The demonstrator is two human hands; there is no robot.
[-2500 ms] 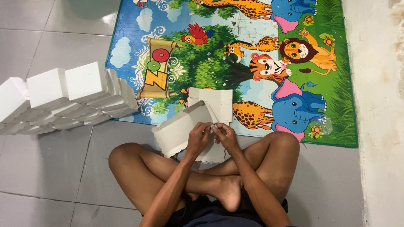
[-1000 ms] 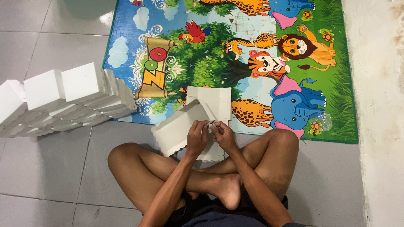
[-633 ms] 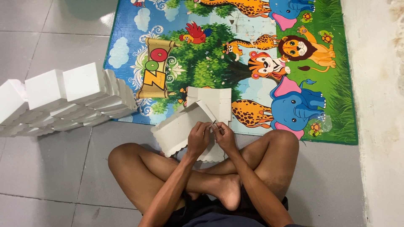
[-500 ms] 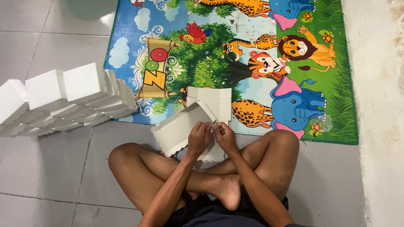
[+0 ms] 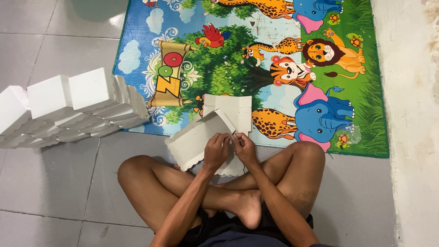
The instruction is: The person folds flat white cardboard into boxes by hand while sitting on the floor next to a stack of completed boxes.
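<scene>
I sit cross-legged on a grey tiled floor. My left hand (image 5: pixel 215 151) and my right hand (image 5: pixel 244 147) meet over my shins, both pinching the edges of a flat white cardboard box blank (image 5: pixel 194 137) with a scalloped edge. The blank is partly folded; one flap rises between my fingers. More flat white blanks (image 5: pixel 231 109) lie just beyond my hands, on the near edge of the play mat.
A colourful animal play mat (image 5: pixel 256 59) covers the floor ahead. Several folded white boxes (image 5: pixel 68 107) are stacked in leaning rows at the left. A pale rough wall base (image 5: pixel 411 114) runs down the right side.
My hands have stayed on the blank, with only slight finger shifts on the flap. The camera view has drifted a little.
</scene>
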